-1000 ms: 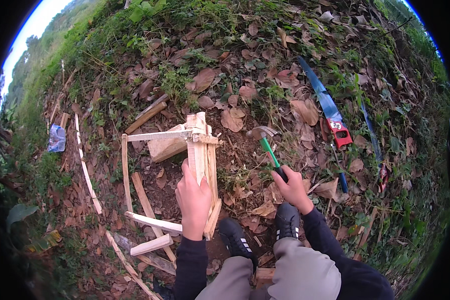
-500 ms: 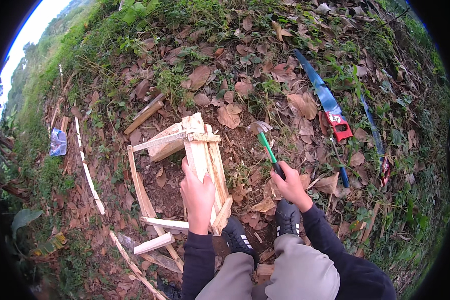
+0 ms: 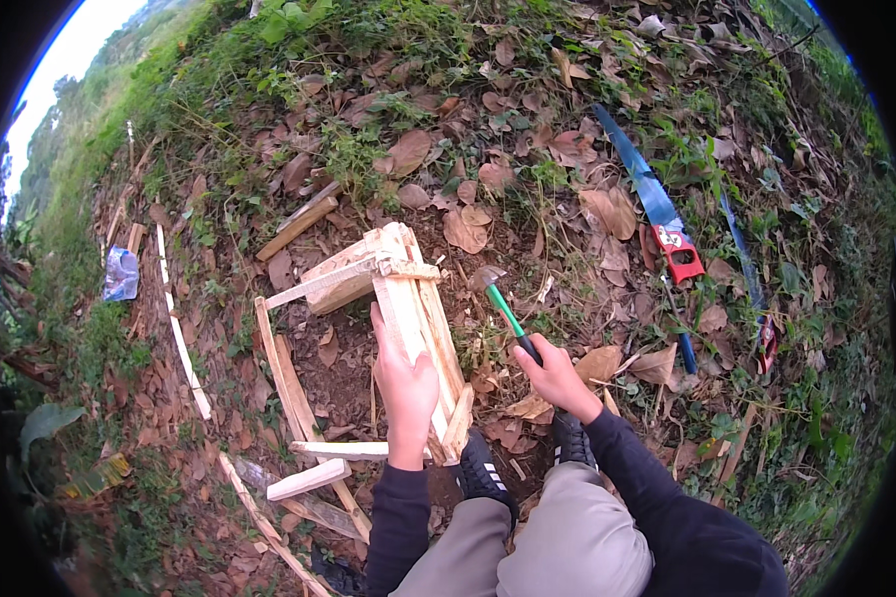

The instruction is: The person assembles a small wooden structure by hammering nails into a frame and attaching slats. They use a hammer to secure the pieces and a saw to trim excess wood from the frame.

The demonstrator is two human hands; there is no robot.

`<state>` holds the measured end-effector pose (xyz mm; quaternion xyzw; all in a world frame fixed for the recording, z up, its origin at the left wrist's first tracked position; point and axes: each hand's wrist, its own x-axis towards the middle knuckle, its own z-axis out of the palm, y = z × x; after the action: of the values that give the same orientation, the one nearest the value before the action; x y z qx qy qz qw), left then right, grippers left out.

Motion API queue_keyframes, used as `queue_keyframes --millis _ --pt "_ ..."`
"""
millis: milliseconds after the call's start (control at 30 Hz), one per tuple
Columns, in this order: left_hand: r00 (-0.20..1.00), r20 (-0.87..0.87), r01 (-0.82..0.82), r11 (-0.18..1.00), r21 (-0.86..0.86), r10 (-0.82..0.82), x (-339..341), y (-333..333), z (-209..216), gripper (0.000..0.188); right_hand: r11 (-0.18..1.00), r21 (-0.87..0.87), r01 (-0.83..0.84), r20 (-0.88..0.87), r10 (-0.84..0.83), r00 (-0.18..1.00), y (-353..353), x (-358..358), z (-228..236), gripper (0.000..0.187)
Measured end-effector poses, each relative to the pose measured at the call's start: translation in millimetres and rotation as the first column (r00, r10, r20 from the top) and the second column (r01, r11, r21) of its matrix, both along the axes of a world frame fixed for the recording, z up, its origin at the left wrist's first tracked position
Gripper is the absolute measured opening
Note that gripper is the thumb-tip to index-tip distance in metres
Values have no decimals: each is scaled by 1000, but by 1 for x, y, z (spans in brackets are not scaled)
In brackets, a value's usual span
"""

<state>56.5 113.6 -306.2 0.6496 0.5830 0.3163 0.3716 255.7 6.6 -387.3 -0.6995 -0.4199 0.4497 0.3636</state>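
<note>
Rough, pale lengths of wood are joined into an open wooden frame [image 3: 400, 303], which stands on the soil before me. My left hand [image 3: 408, 396] is wrapped round the board on the frame's near right side, its fingertips hidden behind the wood. To the right, my right hand [image 3: 560, 378] is closed on the black grip of a claw hammer [image 3: 505, 308] with a green shaft. The hammer's metal head hangs just right of the frame, apart from it. A loose short wood piece [image 3: 309, 480] lies at the frame's near left.
A hand saw [image 3: 652, 194] with a red handle lies at the right, beside a second saw [image 3: 742, 244] and a blue-handled tool [image 3: 687, 353]. Long wood strips [image 3: 177, 323] and a clear plastic bag [image 3: 120, 274] are on the left. Dry leaves and weeds cover the sloping ground.
The hammer and my right hand have moved left, closer to the frame, and the hammer head sits a little lower. My left hand keeps its hold on the frame.
</note>
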Motion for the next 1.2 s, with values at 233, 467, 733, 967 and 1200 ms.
queue_keyframes --millis 233,467,733,967,1200 --pt "994 -4 -110 989 -101 110 16 6 -2 81 998 66 6 11 -6 1000 6 -7 -3 24" --pt "980 -153 -139 988 -60 129 3 10 -6 70 986 164 -29 70 17 997 49 -23 3 31" --pt "988 -103 -130 986 -108 119 6 9 -5 58 968 189 166 34 -175 984 68 -61 -45 36" --pt "974 -128 -200 975 -97 187 -4 9 -7 48 897 87 434 -386 -371 844 73 -46 -1 37" --pt "981 -131 -159 981 -111 144 -4 10 -8 54 991 -66 115 -44 -118 992 79 -49 -38 40"
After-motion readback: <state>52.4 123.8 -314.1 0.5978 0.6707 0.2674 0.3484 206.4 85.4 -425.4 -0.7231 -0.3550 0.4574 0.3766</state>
